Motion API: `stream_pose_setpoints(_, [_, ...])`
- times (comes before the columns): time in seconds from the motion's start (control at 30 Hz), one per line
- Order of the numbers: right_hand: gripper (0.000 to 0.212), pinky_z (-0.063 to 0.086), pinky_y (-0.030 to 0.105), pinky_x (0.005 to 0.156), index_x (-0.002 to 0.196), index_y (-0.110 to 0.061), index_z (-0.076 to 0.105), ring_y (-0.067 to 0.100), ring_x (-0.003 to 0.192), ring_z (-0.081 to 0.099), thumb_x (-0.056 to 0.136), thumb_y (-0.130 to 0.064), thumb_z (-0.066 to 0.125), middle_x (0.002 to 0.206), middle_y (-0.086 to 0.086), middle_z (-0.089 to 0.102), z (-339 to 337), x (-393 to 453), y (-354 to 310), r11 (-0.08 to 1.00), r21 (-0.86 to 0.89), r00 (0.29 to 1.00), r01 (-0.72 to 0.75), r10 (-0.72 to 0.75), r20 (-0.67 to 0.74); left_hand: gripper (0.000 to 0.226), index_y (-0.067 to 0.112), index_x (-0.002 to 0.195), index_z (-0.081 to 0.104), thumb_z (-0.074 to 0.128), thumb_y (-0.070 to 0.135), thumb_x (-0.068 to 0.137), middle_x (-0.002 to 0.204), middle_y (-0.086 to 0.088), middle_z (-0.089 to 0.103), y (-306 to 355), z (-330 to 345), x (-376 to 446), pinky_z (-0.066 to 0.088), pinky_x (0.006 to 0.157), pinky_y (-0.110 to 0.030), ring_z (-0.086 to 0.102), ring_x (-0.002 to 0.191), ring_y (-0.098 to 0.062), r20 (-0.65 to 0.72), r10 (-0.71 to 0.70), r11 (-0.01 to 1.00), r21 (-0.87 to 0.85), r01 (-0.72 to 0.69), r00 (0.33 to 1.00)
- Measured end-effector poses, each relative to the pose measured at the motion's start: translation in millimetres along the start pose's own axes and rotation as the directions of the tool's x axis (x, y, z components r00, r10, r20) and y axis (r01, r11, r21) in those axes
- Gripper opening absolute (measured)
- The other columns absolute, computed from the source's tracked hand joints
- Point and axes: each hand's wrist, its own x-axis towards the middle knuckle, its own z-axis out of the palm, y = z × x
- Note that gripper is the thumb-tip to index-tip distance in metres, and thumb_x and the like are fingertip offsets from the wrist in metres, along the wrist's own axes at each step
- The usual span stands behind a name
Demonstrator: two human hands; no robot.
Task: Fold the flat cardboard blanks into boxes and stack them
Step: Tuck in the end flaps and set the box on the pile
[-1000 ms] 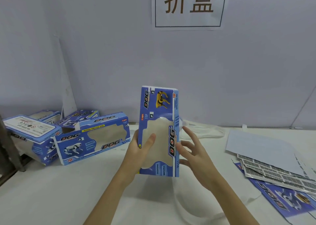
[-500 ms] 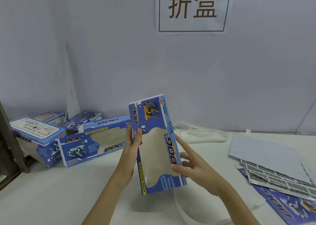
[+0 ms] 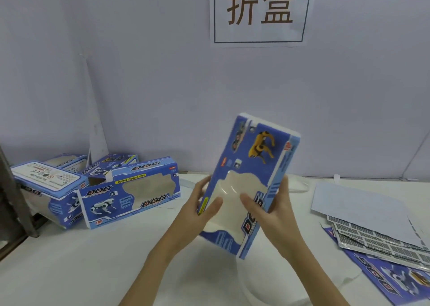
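Observation:
I hold a folded blue "DOG" box (image 3: 252, 166) with a clear window upright above the table, its top leaning right. My left hand (image 3: 197, 209) grips its left edge, thumb on the window. My right hand (image 3: 273, 212) grips its right edge, thumb across the front and fingers behind. Several finished boxes lie at the left: one window box (image 3: 130, 192) faces me, another (image 3: 50, 189) sits farther left, more behind them. A pile of flat blanks (image 3: 377, 235) lies at the right.
The white table (image 3: 93, 263) runs along a pale wall with a paper sign (image 3: 259, 11). A white plastic bag (image 3: 300, 185) lies behind the held box. A dark metal post (image 3: 14, 196) stands at the left edge.
The box has tipped from leaning left to leaning right and shifted rightward. My right hand has closed round its right edge; earlier its fingers were spread beside it.

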Motion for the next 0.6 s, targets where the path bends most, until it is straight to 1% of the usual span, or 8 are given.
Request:
stream_pose_setpoints(0.07, [0.066,0.064,0.030,0.072,0.136,-0.038,0.043,0.018,0.106,0.076,0.084,-0.031,0.083,0.122,-0.010,0.075,-2.9,2.9,2.9,0.999,0.037,0.996,0.011,-0.008,-0.090,0.055,0.048,0.134,0.051,0.066,0.065,0.084,0.133,0.002,0.067,-8.3,4.2,1.8,0.061,0.076,-0.024,0.073,0.109,-0.009,-0.039,-0.081,0.996,-0.025,0.080,0.996])
stream_pose_setpoints(0.17, [0.067,0.063,0.027,0.069,0.137,-0.043,0.041,0.017,0.105,0.076,0.082,-0.036,0.079,0.118,-0.015,0.074,-5.8,4.7,10.5,0.996,0.081,0.988,-0.043,0.054,-0.144,0.058,0.033,0.133,0.059,0.069,0.060,0.083,0.126,-0.002,0.073,-18.5,16.1,5.3,0.063,0.084,-0.034,0.074,0.109,-0.020,-0.099,-0.188,0.967,-0.194,0.167,0.977])
stream_pose_setpoints(0.27, [0.071,0.063,0.027,0.068,0.140,-0.043,0.036,0.014,0.107,0.076,0.082,-0.035,0.078,0.121,-0.017,0.072,-11.0,5.1,19.9,0.993,0.043,0.992,-0.111,0.113,-0.056,0.059,0.031,0.134,0.059,0.071,0.058,0.083,0.118,0.002,0.077,-21.4,22.1,6.1,0.064,0.082,-0.038,0.076,0.106,-0.021,-0.086,-0.264,0.933,-0.274,0.232,0.961])
stream_pose_setpoints(0.33, [0.082,0.063,0.028,0.068,0.143,-0.046,0.032,0.010,0.108,0.074,0.079,-0.035,0.081,0.127,-0.013,0.069,-15.1,5.0,23.1,0.988,-0.025,0.988,-0.155,0.155,0.007,0.062,0.030,0.134,0.059,0.072,0.059,0.081,0.116,0.001,0.077,-23.2,17.2,6.1,0.065,0.079,-0.042,0.077,0.104,-0.023,-0.099,-0.282,0.928,-0.281,0.245,0.954])
stream_pose_setpoints(0.47, [0.107,0.066,0.042,0.078,0.150,-0.061,0.016,0.012,0.112,0.073,0.073,-0.039,0.088,0.139,-0.010,0.061,-15.0,2.1,25.7,0.977,-0.097,0.975,-0.190,0.199,0.097,0.071,0.023,0.135,0.061,0.077,0.058,0.077,0.118,-0.004,0.077,-25.0,3.2,8.1,0.065,0.077,-0.044,0.077,0.105,-0.026,-0.113,-0.297,0.911,-0.331,0.246,0.948])
stream_pose_setpoints(0.53, [0.123,0.065,0.046,0.085,0.150,-0.073,-0.003,0.015,0.109,0.074,0.074,-0.044,0.090,0.134,-0.013,0.062,-6.9,-2.9,28.1,0.971,-0.166,0.972,-0.173,0.196,0.130,0.069,0.015,0.134,0.060,0.076,0.056,0.081,0.118,-0.009,0.077,-26.5,1.9,10.6,0.064,0.079,-0.045,0.076,0.107,-0.029,-0.161,-0.322,0.873,-0.432,0.226,0.933])
stream_pose_setpoints(0.57, [0.124,0.064,0.046,0.086,0.149,-0.075,-0.006,0.017,0.108,0.075,0.077,-0.044,0.090,0.130,-0.012,0.064,-0.2,-6.1,29.8,0.969,-0.183,0.969,-0.165,0.194,0.155,0.065,0.013,0.133,0.061,0.075,0.054,0.085,0.118,-0.012,0.077,-27.1,1.8,12.0,0.064,0.080,-0.046,0.075,0.108,-0.031,-0.181,-0.335,0.843,-0.495,0.208,0.925])
stream_pose_setpoints(0.6, [0.119,0.065,0.045,0.085,0.150,-0.074,-0.003,0.020,0.106,0.076,0.081,-0.040,0.089,0.128,-0.008,0.065,6.6,-9.4,32.6,0.971,-0.189,0.966,-0.144,0.180,0.185,0.061,0.013,0.132,0.062,0.074,0.053,0.088,0.118,-0.013,0.076,-28.2,1.4,13.2,0.064,0.081,-0.048,0.075,0.108,-0.033,-0.189,-0.345,0.817,-0.542,0.195,0.919])
